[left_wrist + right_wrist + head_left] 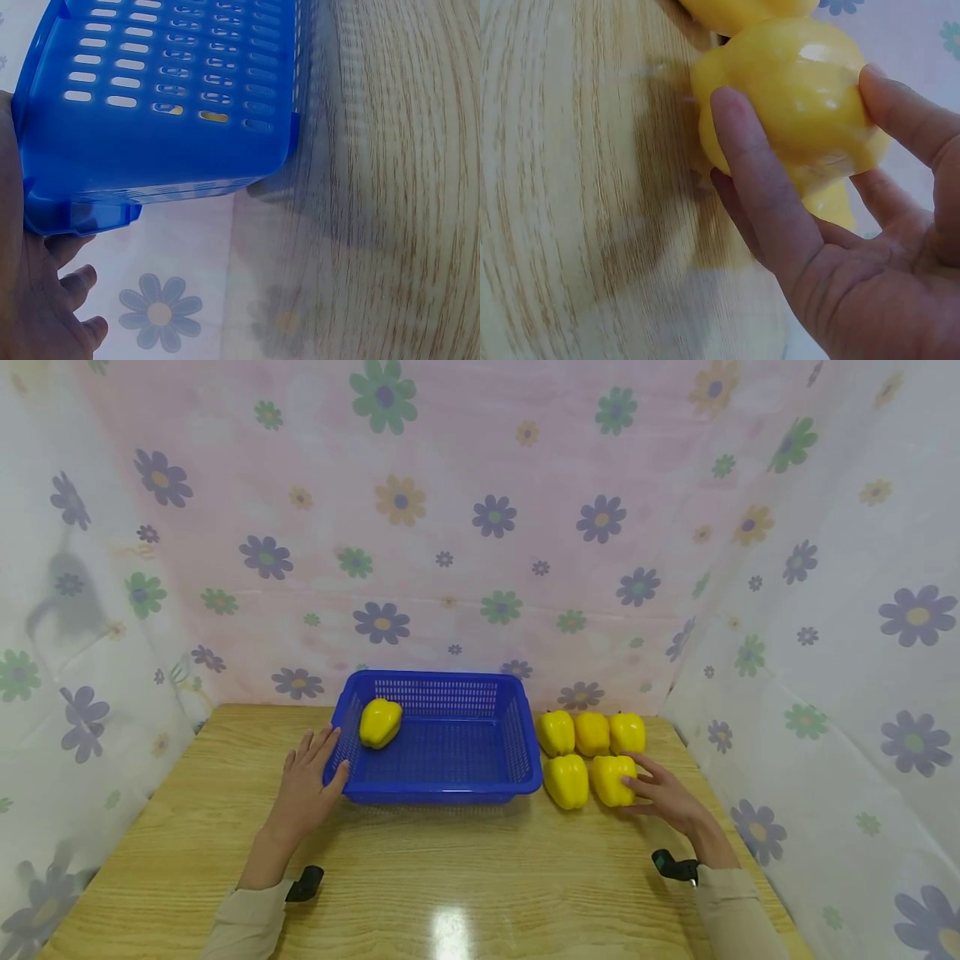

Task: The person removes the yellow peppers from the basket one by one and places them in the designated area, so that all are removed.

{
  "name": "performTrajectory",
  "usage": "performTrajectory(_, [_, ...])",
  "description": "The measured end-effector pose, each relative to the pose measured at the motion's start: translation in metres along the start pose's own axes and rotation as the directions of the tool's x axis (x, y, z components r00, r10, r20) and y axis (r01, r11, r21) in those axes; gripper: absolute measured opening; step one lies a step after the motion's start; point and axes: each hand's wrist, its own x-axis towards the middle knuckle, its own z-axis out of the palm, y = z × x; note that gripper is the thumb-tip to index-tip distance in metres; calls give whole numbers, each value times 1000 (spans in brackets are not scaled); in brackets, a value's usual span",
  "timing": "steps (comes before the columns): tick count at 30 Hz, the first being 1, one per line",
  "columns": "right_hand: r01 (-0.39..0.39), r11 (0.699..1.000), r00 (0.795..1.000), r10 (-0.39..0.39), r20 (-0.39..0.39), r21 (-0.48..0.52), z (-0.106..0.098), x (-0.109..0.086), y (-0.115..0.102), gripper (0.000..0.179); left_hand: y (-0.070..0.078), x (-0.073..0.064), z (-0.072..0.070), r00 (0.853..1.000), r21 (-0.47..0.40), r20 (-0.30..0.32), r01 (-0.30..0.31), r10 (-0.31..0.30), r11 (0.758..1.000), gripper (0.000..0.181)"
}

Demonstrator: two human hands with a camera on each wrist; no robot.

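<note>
My right hand [667, 797] has its thumb and fingers around a yellow bell pepper [611, 779] at the front right of a group on the table. In the right wrist view, fingers of the right hand [840, 255] touch both sides of that glossy bell pepper [795, 97]. At the left end of a blue plastic basket [435, 789], my left hand [303, 781] rests against the rim, fingers extended. The left wrist view shows the left hand [45, 307] beside the basket's corner [150, 150]. One yellow bell pepper [380, 723] lies inside the basket, at its left.
Several more yellow bell peppers [592, 733] stand close together right of the basket, one [566, 782] directly left of the gripped one. The wooden table [450, 868] meets flower-patterned cloth [450, 568] at the back and both sides.
</note>
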Motion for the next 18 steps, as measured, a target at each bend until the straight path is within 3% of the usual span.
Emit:
performTrajectory(8, [-35,999,999,34,10,11,1,7,0,73,0,1,-1,1000,0,9,2,-2,1000,62])
performTrajectory(18, [-18,1000,998,20,63,-23,1,13,-2,71,-1,1,0,1000,-5,-3,-6,6,1000,62])
